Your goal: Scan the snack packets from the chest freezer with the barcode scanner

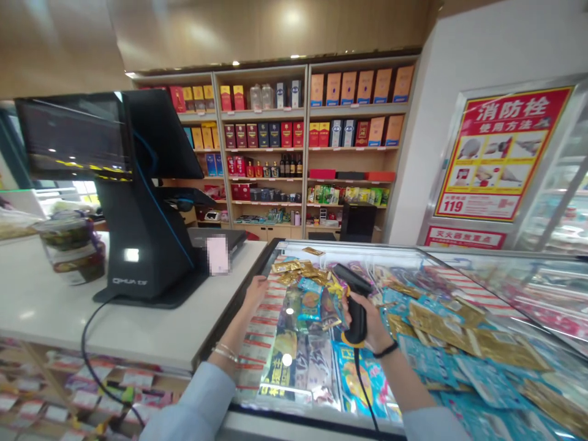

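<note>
Head view: my right hand (370, 315) grips the scanner (356, 321) beside gold packets (298, 268) on the glass top (261, 343), where a careless swing could scatter them; whether the left hand (255, 293) holds anything, I can't tell.

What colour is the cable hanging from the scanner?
The cable is black; the head view shows it best.

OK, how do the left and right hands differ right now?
The right hand grips the corded scanner; the left hand holds no scanner, near the display case's left edge. The right wears a dark band, the left silvery bangles. Both have light blue sleeves.
</note>
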The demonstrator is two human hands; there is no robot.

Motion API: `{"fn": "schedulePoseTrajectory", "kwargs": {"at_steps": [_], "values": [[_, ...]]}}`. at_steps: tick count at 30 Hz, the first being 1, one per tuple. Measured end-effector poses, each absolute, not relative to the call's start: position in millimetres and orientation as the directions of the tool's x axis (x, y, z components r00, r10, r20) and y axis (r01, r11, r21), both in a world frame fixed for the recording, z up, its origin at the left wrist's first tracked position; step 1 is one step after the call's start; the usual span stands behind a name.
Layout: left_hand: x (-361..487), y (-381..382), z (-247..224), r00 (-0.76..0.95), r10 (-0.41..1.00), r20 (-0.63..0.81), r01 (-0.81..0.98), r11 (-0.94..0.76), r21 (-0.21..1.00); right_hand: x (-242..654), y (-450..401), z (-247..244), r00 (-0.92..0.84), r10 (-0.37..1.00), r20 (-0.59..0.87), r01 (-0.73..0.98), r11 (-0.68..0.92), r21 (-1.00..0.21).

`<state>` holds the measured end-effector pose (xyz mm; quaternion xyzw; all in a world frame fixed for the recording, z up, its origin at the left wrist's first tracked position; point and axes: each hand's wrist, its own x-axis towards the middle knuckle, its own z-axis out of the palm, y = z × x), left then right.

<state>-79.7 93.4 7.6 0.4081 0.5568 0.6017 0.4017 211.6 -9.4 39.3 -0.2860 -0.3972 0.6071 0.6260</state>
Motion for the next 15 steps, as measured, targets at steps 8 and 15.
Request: {"fn": "schedulePoseTrajectory", "kwargs": {"at_steps": [8,15], "values": [[-53.6,108.0,1.5,0.091,0.963,-0.256,-0.6,0.258,0.758,189.6,-3.7,7.1,-0.227,0.971,0.078,-0.524,-0.054,-0.85],[-45.1,121.4,4.2,0.032,0.965,-0.261,-0.686,0.211,0.696,191.5,-7.7,11.6,-0.24,0.967,0.089,-0.557,-0.062,-0.828]]}}
